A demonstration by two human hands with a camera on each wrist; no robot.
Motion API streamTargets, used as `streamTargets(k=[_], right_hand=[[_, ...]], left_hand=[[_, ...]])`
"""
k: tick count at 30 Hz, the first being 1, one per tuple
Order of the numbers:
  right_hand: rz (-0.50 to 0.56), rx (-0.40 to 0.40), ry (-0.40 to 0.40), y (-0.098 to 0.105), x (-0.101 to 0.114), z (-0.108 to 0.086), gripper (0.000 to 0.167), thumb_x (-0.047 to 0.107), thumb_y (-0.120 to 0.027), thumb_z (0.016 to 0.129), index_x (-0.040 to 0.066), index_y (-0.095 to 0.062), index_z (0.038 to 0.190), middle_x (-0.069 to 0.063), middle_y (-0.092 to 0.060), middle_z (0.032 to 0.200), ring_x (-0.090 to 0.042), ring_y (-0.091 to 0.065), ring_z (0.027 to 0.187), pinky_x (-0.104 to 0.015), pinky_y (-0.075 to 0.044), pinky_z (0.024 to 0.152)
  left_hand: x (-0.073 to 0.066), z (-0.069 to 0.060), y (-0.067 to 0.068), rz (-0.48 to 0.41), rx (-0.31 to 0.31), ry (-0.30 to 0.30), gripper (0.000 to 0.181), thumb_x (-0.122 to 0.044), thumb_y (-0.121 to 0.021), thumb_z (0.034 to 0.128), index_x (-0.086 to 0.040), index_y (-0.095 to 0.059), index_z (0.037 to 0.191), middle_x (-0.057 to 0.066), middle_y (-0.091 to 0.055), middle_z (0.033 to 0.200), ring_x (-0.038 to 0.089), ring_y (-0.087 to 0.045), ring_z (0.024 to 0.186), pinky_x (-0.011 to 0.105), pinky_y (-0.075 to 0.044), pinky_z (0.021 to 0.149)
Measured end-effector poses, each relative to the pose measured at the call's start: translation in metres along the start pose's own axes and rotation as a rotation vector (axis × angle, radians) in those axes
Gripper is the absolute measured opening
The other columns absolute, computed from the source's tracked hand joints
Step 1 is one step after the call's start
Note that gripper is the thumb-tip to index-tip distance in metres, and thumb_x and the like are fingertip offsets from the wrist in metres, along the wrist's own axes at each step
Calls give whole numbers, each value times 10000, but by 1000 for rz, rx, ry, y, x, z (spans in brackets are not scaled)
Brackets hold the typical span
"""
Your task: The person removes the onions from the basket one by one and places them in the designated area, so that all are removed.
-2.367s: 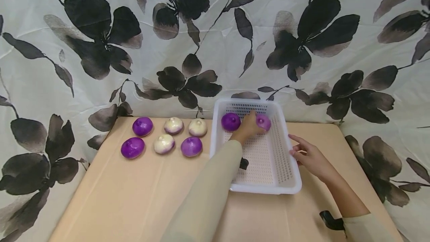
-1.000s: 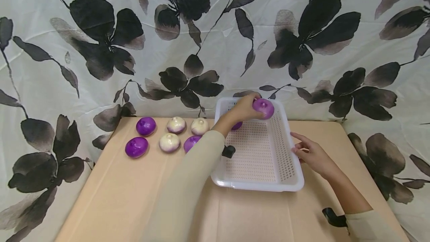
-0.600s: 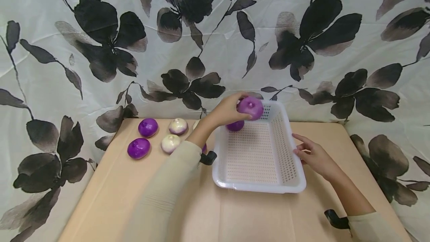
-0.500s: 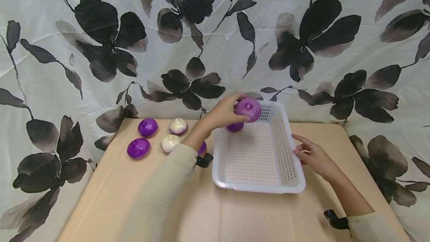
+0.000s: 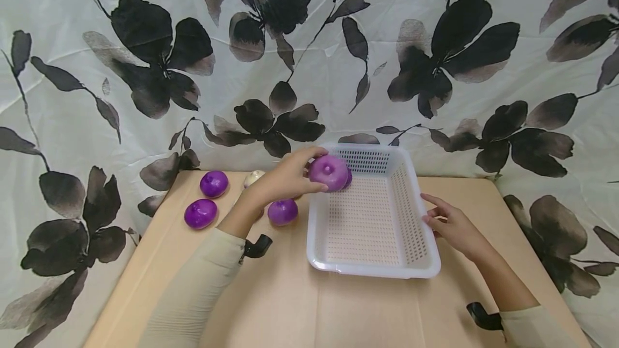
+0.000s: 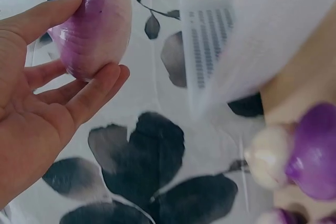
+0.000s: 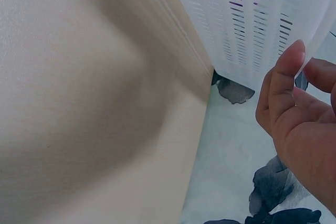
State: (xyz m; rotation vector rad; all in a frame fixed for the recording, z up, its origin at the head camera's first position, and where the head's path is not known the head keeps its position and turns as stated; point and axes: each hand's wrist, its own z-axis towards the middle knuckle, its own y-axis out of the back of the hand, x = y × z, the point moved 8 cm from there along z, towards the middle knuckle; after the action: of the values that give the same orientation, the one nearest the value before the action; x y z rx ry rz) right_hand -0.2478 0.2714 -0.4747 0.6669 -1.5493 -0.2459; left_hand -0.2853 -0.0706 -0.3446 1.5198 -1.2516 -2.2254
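My left hand (image 5: 290, 175) holds a peeled purple onion (image 5: 329, 173) above the left rim of a white plastic basket (image 5: 372, 269). In the left wrist view, thumb and fingers grip the onion (image 6: 97, 32) from its sides, pale end facing away. Partly hidden behind it, a darker purple onion (image 5: 348, 178) sits inside the basket. My right hand (image 5: 450, 224) is at the basket's right rim; the right wrist view shows its thumb and fingers (image 7: 290, 59) pinching that rim.
Left of the basket, purple onions (image 5: 282, 212) and pale onions (image 5: 253, 177) lie on the light wooden table (image 5: 367, 310). My left forearm covers some of them. A floral cloth (image 5: 338, 69) hangs behind the table's far edge.
My left hand has lifted the purple onion from the back of the basket and carried it left to the left rim. The right hand stays at the right rim.
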Motion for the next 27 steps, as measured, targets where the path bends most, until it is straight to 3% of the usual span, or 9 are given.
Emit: streamTargets(k=[5, 10, 15, 23, 27], right_hand=[[0, -2, 2, 0, 0, 0, 669, 106, -594, 1046, 34, -263, 1623, -230, -578, 1148, -256, -655, 931, -303, -636, 756], [8, 3, 14, 0, 0, 0, 662, 99, -586, 1048, 17, -261, 1619, -237, -577, 1140, -250, -655, 926, -291, -626, 739], [4, 4, 22, 2, 2, 1, 660, 88, -586, 1046, 19, -265, 1618, -232, -572, 1124, -250, -655, 916, -295, -628, 730], [16, 14, 17, 1, 2, 2, 665, 74, -584, 1045, 13, -256, 1620, -237, -579, 1125, -217, -664, 907, -292, -625, 722], [17, 16, 19, 1, 2, 1, 666, 74, -583, 1045, 13, -253, 1621, -239, -578, 1129, -222, -667, 909, -289, -625, 723]], left_hand=[[18, -25, 2, -23, 9, 20, 775, -208, -847, 853, -27, -460, 1500, 116, -565, 1450, 272, -626, 1225, 399, -577, 1002], [33, -46, 6, 20, -20, 41, 762, -208, -862, 830, -60, -496, 1482, 99, -595, 1408, 270, -627, 1199, 417, -585, 979], [45, -65, 7, 34, -1, 77, 750, -180, -864, 818, -46, -498, 1459, 120, -593, 1399, 270, -603, 1226, 471, -556, 1019], [64, -92, -5, 88, 49, 90, 701, -101, -862, 775, -59, -542, 1397, 101, -620, 1333, 240, -615, 1168, 477, -560, 986], [74, -105, -13, 109, 74, 77, 676, -71, -850, 743, -81, -573, 1360, 64, -647, 1294, 224, -612, 1192, 477, -525, 1039]])
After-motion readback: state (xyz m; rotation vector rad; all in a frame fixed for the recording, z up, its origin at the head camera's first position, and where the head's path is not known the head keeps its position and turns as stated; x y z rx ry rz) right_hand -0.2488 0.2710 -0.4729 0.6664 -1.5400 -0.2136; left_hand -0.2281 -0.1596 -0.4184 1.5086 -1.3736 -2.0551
